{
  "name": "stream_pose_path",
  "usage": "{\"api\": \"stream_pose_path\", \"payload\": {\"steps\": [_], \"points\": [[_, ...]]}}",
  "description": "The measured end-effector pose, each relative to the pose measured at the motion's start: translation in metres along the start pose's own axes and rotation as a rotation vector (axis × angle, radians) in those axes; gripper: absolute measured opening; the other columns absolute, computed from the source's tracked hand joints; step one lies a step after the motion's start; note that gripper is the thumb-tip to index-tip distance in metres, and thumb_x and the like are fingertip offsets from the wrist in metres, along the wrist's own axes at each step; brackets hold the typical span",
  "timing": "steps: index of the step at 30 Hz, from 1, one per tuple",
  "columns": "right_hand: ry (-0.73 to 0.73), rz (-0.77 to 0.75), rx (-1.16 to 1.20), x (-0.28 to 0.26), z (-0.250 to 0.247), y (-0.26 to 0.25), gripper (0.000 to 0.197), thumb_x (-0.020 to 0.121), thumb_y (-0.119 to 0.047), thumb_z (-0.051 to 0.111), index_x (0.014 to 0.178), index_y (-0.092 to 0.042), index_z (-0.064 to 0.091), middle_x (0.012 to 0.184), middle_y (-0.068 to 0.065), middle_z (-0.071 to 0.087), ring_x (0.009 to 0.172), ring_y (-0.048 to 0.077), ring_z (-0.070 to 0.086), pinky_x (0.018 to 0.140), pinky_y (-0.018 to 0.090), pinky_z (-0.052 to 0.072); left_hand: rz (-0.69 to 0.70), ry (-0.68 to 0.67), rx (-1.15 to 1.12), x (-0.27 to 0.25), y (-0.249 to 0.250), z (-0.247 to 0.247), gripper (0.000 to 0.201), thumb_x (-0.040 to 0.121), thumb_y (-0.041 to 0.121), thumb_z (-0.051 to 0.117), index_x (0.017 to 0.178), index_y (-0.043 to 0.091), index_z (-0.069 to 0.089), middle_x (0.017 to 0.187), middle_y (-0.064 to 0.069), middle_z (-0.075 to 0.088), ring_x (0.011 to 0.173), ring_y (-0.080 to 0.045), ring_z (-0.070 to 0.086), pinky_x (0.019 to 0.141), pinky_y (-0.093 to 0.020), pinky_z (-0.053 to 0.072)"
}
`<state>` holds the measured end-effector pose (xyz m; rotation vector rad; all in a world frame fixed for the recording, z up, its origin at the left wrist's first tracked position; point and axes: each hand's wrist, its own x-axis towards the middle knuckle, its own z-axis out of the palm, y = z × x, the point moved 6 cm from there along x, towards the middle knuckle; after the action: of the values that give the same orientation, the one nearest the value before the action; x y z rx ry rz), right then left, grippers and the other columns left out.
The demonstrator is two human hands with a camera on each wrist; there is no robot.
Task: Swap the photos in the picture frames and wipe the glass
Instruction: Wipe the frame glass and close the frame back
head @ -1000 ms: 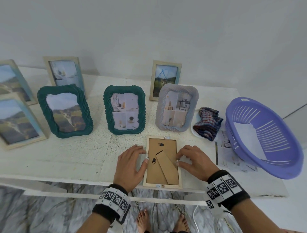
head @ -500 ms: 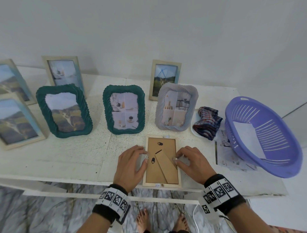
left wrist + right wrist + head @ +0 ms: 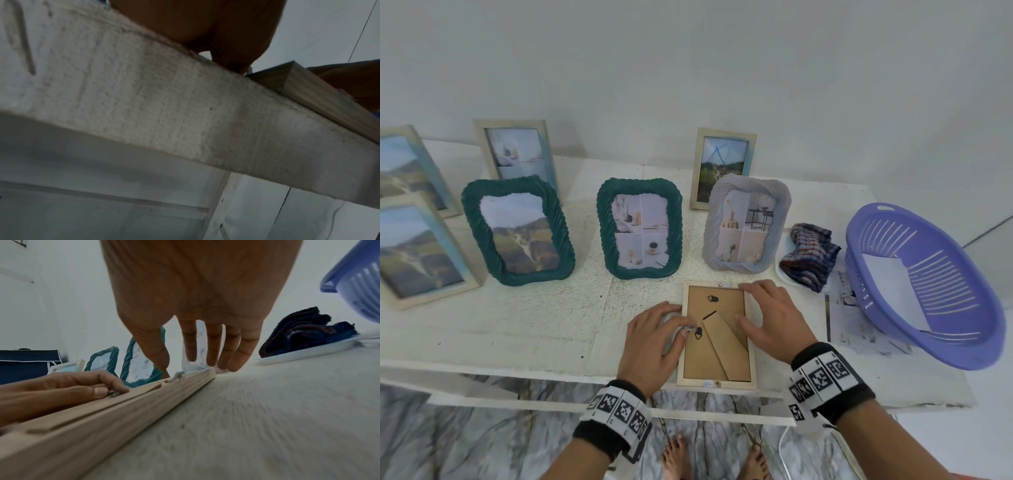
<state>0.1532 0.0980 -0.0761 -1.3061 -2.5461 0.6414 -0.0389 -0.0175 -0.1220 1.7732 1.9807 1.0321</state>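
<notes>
A light wooden picture frame (image 3: 717,334) lies face down near the table's front edge, its brown backing and folded stand facing up. My left hand (image 3: 654,339) rests at the frame's left edge, thumb and forefinger pinching a small metal tab (image 3: 688,329). The right wrist view shows that left hand (image 3: 111,389) at the tab (image 3: 112,393). My right hand (image 3: 767,318) lies spread over the frame's right side, with straight fingers reaching the far right corner and the thumb on the backing. The checked cloth (image 3: 810,255) sits on a white plate to the right.
Two green frames (image 3: 518,233) (image 3: 640,228) and a grey frame (image 3: 746,222) stand behind the work spot, with wooden frames (image 3: 722,168) further back and at the left. A purple basket (image 3: 962,308) holding paper sits at the right, over loose printed sheets (image 3: 852,325).
My right hand has slid from the middle of the frame's right edge toward its far right corner, fingers stretched out. The left hand stays at the left tab.
</notes>
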Motion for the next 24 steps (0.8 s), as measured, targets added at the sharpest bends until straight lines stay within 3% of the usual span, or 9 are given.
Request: {"api": "stream_pose_path", "payload": {"steps": [5, 11, 14, 24], "points": [[-0.12, 0.007, -0.112, 0.025, 0.006, -0.014, 0.058, 0.092, -0.032, 0.053, 0.146, -0.017, 0.037, 0.135, 0.004, 0.044, 0.115, 0.025, 0.042, 0.097, 0.032, 0.037, -0.001, -0.004, -0.001, 0.0, -0.001, 0.001, 0.022, 0.095, 0.038, 0.045, 0.108, 0.046, 0.061, 0.126, 0.018, 0.054, 0.128, -0.007, 0.043, 0.103, -0.034, 0.029], [-0.145, 0.032, -0.116, 0.029, 0.008, -0.018, 0.049, 0.089, -0.024, 0.052, 0.138, -0.02, 0.047, 0.128, 0.007, 0.043, 0.114, 0.026, 0.04, 0.096, 0.032, 0.037, -0.009, 0.0, -0.018, 0.0, -0.003, 0.001, 0.023, 0.095, 0.042, 0.045, 0.108, 0.046, 0.063, 0.126, 0.019, 0.055, 0.129, -0.001, 0.04, 0.103, -0.03, 0.026], [-0.151, 0.062, -0.077, 0.027, 0.009, -0.015, 0.051, 0.089, -0.024, 0.052, 0.139, -0.018, 0.045, 0.131, 0.006, 0.042, 0.115, 0.025, 0.039, 0.098, 0.032, 0.035, -0.016, 0.004, -0.032, 0.001, -0.003, 0.0, 0.023, 0.095, 0.044, 0.045, 0.107, 0.047, 0.064, 0.126, 0.02, 0.055, 0.129, 0.001, 0.038, 0.102, -0.027, 0.024], [-0.134, 0.059, -0.055, 0.022, 0.011, -0.013, 0.046, 0.086, -0.014, 0.049, 0.133, -0.017, 0.051, 0.127, 0.005, 0.043, 0.106, 0.023, 0.04, 0.093, 0.031, 0.039, -0.013, 0.006, -0.033, 0.001, -0.004, 0.0, 0.025, 0.094, 0.044, 0.044, 0.106, 0.045, 0.067, 0.125, 0.019, 0.057, 0.13, -0.003, 0.042, 0.102, -0.029, 0.026]]}}
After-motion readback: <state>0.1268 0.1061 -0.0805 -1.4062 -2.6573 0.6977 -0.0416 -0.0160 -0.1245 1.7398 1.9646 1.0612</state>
